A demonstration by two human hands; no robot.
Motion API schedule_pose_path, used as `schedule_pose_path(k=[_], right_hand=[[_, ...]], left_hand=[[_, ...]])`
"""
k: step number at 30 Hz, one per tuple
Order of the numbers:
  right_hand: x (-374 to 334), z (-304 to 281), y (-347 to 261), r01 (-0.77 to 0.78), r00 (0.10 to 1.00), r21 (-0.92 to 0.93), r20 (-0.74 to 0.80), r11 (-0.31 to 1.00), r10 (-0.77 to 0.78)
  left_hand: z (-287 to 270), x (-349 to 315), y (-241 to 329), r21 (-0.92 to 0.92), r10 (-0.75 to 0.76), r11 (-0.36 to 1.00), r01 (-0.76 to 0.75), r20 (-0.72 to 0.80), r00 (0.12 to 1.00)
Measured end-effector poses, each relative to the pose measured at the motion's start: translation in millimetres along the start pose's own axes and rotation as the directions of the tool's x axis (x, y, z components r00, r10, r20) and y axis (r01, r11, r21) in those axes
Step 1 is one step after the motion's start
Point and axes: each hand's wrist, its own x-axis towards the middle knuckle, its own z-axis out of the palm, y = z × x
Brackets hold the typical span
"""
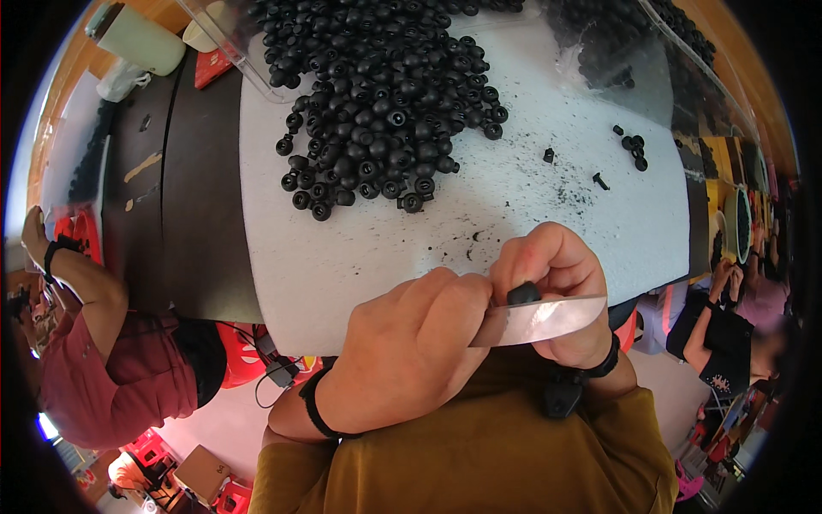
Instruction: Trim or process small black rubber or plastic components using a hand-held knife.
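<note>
Close in front of my body, my left hand (411, 343) is closed around a knife, its handle hidden in the fingers. The shiny knife blade (548, 320) points to the right, edge-on across my right hand (561, 261). Those right fingers pinch a small black rubber-like part (523, 294), right against the upper edge of the blade. Beyond both hands, a large heap of round black parts (368, 111) with hollow ends lies on a white sheet (300, 274). Small black scraps (476, 248) dot the sheet just past my hands.
At the far right stands a clear plastic bin (616, 51) with more black parts. A few loose pieces (634, 146) lie at right. A pale green bottle (141, 38) and a cup (205, 27) stand far left. People sit on both sides, one in a maroon shirt (128, 368).
</note>
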Motion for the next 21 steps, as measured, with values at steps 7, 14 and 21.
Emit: schedule_pose_path(k=[7,14,21], right_hand=[[-2,7,-4,-0.004,1.0,-0.046,-0.006,0.999,0.004],[-7,31,-22,0.06,0.985,-0.176,0.17,0.982,-0.03],[-8,25,-20,0.086,0.995,-0.17,-0.036,0.982,-0.093]], left_hand=[[-3,-1,3,-0.018,-0.044,0.999,0.044,0.036,0.998],[-8,-6,-8,0.057,-0.186,0.981,0.188,-0.024,0.982],[-23,-5,1,-0.194,-0.218,0.958,0.212,-0.015,0.976]])
